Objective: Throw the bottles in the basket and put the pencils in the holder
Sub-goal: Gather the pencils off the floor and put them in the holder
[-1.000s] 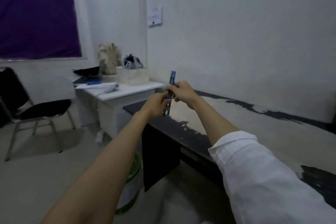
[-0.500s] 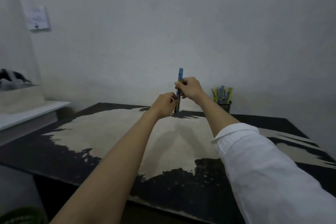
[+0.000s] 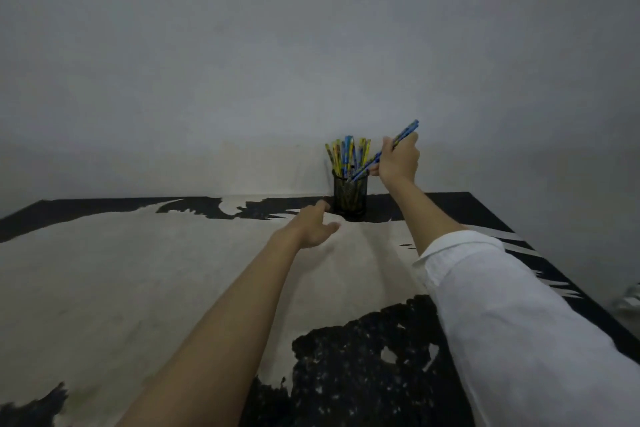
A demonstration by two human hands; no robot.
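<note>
A black mesh holder (image 3: 349,193) stands at the far edge of the table against the wall, with several blue and yellow pencils (image 3: 346,154) upright in it. My right hand (image 3: 398,163) is just right of the holder and grips a blue pencil (image 3: 403,135). That pencil is tilted, its lower tip at the holder's rim. My left hand (image 3: 313,227) hovers low over the table, left of and in front of the holder, empty with fingers apart. No bottles or basket are in view.
The table (image 3: 138,270) has a worn top, pale in the middle with black patches at the edges. A plain grey wall (image 3: 242,62) rises right behind it. The table's right edge (image 3: 554,274) runs diagonally at the right.
The view swung right, from the room to the table and holder. My left hand let go of the pencil and dropped toward the table. My right hand carried the pencil to the holder's rim.
</note>
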